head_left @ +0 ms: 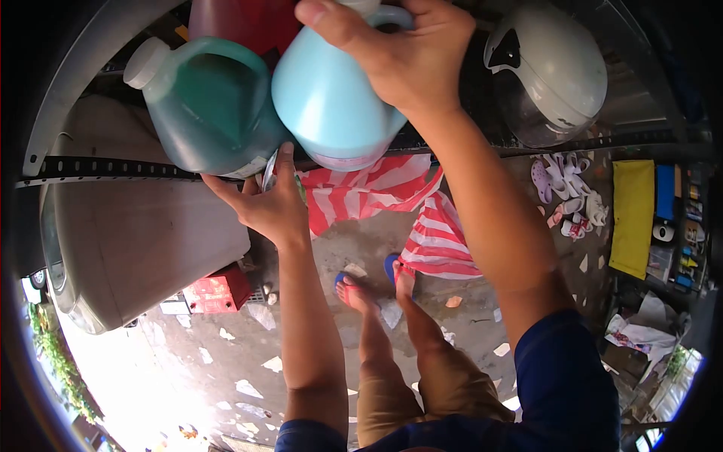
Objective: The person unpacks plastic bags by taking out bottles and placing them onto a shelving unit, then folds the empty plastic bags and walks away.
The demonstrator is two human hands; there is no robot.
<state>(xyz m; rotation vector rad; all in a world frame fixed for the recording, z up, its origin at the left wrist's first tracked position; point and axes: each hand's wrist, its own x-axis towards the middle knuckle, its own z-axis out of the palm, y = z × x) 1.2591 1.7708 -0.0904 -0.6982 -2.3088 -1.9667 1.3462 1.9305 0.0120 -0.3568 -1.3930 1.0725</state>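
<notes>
On a black metal shelf (128,169) stand a green translucent jug (211,113) with a white cap and a light blue jug (327,90). My right hand (399,56) is wrapped round the top of the light blue jug, near its handle and white cap. Below the green jug, at the shelf's edge, my left hand (263,203) has thumb and fingers spread around a small shiny item (269,173) that is mostly hidden. A red container (241,22) stands behind the two jugs.
A white helmet (557,75) sits at the shelf's right. Red-and-white striped plastic bags (440,241) hang below. A covered vehicle (143,218) stands left, a red box (218,290) near it. Shoes (568,184) and a yellow panel (633,218) are at the right.
</notes>
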